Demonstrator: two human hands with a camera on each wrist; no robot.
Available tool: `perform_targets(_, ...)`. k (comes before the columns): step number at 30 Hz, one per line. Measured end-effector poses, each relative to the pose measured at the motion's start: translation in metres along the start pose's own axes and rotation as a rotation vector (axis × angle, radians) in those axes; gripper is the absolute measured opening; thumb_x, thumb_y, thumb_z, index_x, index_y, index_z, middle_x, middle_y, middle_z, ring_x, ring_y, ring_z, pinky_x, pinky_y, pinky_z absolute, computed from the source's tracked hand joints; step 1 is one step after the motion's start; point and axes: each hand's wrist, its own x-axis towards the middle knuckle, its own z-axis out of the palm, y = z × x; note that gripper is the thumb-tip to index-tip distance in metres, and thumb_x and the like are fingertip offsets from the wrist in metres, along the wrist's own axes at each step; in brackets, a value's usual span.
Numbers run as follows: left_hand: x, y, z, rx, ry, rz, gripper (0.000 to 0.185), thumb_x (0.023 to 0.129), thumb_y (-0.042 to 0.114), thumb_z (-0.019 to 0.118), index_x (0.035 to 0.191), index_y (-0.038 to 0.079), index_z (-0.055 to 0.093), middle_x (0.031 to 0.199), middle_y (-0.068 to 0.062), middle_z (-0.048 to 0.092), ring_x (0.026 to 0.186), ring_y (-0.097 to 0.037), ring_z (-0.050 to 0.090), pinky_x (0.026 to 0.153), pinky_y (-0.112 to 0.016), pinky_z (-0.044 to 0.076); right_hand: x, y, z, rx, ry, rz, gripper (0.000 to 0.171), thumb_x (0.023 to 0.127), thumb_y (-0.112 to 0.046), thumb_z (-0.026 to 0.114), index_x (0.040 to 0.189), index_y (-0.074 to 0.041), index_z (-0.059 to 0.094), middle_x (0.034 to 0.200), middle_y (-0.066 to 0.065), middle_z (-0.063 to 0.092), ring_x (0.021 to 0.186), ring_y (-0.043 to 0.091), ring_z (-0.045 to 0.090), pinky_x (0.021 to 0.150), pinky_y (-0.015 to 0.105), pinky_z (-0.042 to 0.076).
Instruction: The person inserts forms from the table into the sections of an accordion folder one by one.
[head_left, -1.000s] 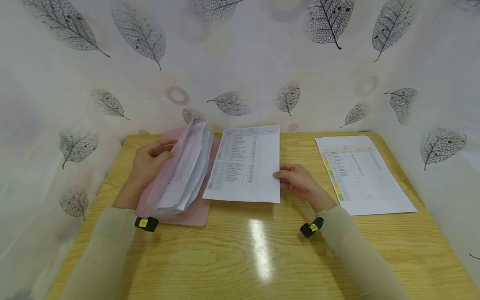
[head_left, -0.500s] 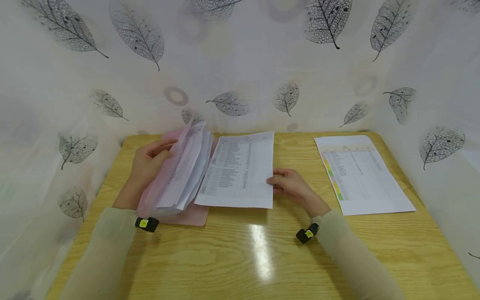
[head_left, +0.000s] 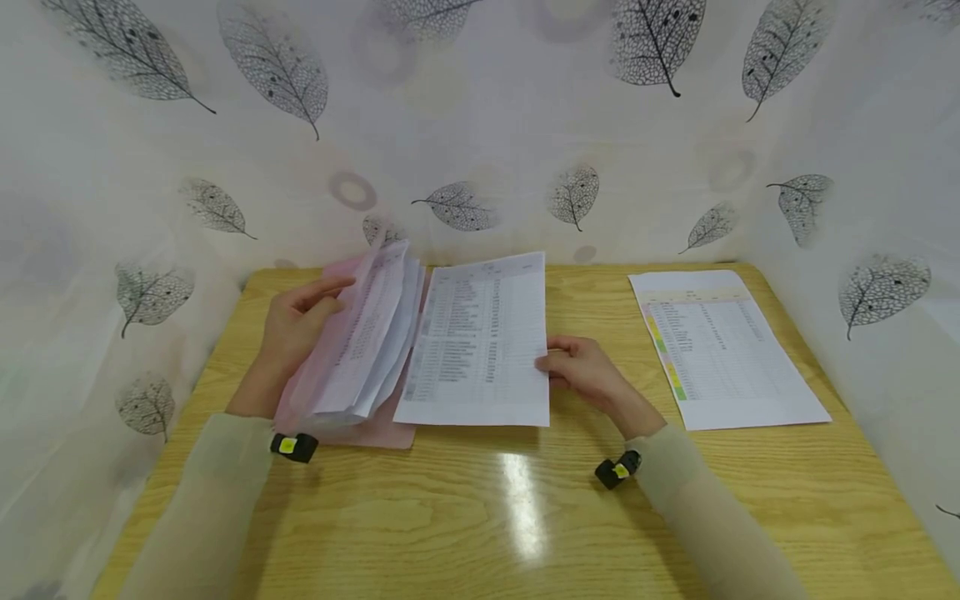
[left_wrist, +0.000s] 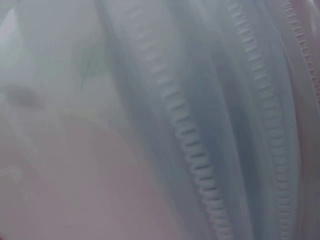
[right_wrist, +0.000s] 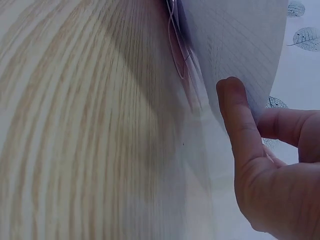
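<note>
A pink translucent folder (head_left: 397, 425) lies open at the left of the table, its clear sleeves filled with printed pages (head_left: 367, 333). My left hand (head_left: 296, 329) holds its raised cover and front pages between thumb and fingers. A printed sheet of paper (head_left: 480, 350) is held up beside the folder, its left edge overlapping the folder's right side in the head view. My right hand (head_left: 588, 371) pinches the sheet by its right edge; the right wrist view shows the sheet tilted above the wood. Blurred clear sleeves (left_wrist: 200, 125) with ridged strips fill the left wrist view.
Another printed sheet (head_left: 735, 358) with coloured blocks along its left side lies flat at the right of the wooden table (head_left: 450, 517). A white leaf-patterned curtain (head_left: 480, 125) stands behind the table and along both sides.
My right hand has brought the sheet leftward and nearer to me, and over the last half second its top edge has tipped up. My left hand stays on the folder.
</note>
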Motion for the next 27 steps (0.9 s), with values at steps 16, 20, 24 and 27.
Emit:
perform_targets(16,0.002,0.002,-0.002,0.009,0.003,-0.01,0.034,0.099,0.002,0.059,0.131,0.002,0.073,0.121,0.006,0.076,0.11,0.011,0.063,0.089,-0.008,0.048,-0.005,-0.001,0.003,-0.023,0.019,0.029,0.05,0.098,-0.004,0.06,0.144,0.015,0.052,0.126,0.026,0.071,0.091,0.014,0.075,0.079,0.028,0.062)
perform_targets(20,0.0,0.003,-0.002,0.033,0.002,-0.03,0.035,0.1,0.004,0.059,0.132,0.002,0.072,0.131,-0.009,0.074,0.111,0.01,0.062,0.09,-0.007,0.047,-0.003,-0.001,0.007,-0.012,0.006,0.01,0.048,0.098,-0.002,0.06,0.143,0.015,0.053,0.128,0.028,0.07,0.093,0.014,0.074,0.081,0.029,0.062)
perform_targets(24,-0.001,0.005,-0.002,0.04,0.001,-0.042,0.036,0.1,0.004,0.058,0.133,0.003,0.072,0.137,-0.018,0.069,0.113,0.01,0.061,0.091,-0.007,0.047,-0.001,-0.001,0.013,-0.004,-0.005,-0.006,0.048,0.098,0.0,0.059,0.142,0.017,0.053,0.13,0.032,0.068,0.095,0.015,0.074,0.084,0.03,0.062)
perform_targets(27,0.0,0.005,-0.002,0.037,0.007,-0.034,0.036,0.1,0.003,0.058,0.133,0.002,0.072,0.136,-0.017,0.07,0.112,0.011,0.061,0.091,-0.007,0.047,-0.001,-0.002,0.015,-0.036,0.006,-0.012,0.048,0.098,-0.002,0.06,0.142,0.015,0.053,0.13,0.033,0.068,0.095,0.016,0.075,0.083,0.031,0.062)
